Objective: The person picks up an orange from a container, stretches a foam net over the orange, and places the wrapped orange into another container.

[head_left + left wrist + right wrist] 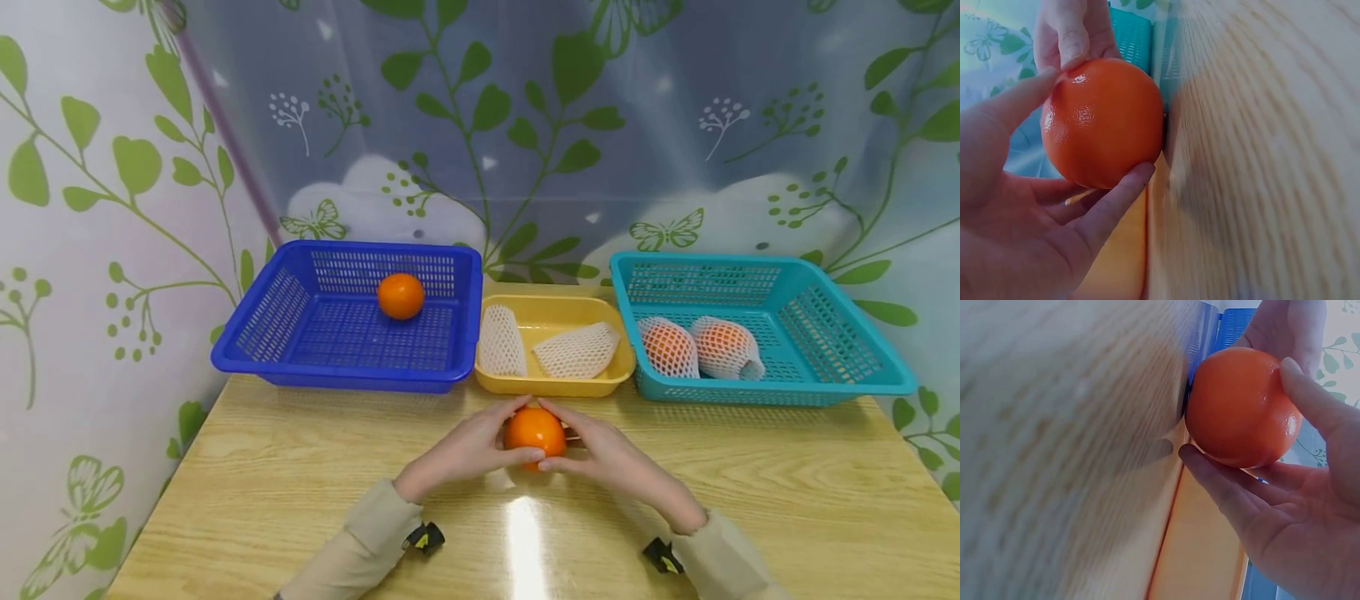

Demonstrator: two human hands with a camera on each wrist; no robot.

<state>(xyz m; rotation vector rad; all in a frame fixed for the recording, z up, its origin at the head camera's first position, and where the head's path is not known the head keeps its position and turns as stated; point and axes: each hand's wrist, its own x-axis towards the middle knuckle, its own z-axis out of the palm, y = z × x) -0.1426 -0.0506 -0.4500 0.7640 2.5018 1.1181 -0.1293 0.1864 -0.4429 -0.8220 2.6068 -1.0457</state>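
Between both hands is a bare, shiny orange (535,432), low over the table in front of the yellow tray. My left hand (471,446) grips its left side, thumb at the near side and fingers around the far side. From the right, my right hand (618,458) holds it the same way, the two thumbs close together. In the left wrist view the orange (1107,125) lies between thumb and fingertips, close to the tabletop. The right wrist view shows the orange (1238,406) against the right thumb, with the left hand behind it.
At the back left, a blue basket (345,372) contains one bare orange (401,297). The yellow tray (555,386) holds two white foam nets (502,342). In the teal basket (825,387) at right are two net-wrapped fruits (667,346). A patterned curtain hangs behind.
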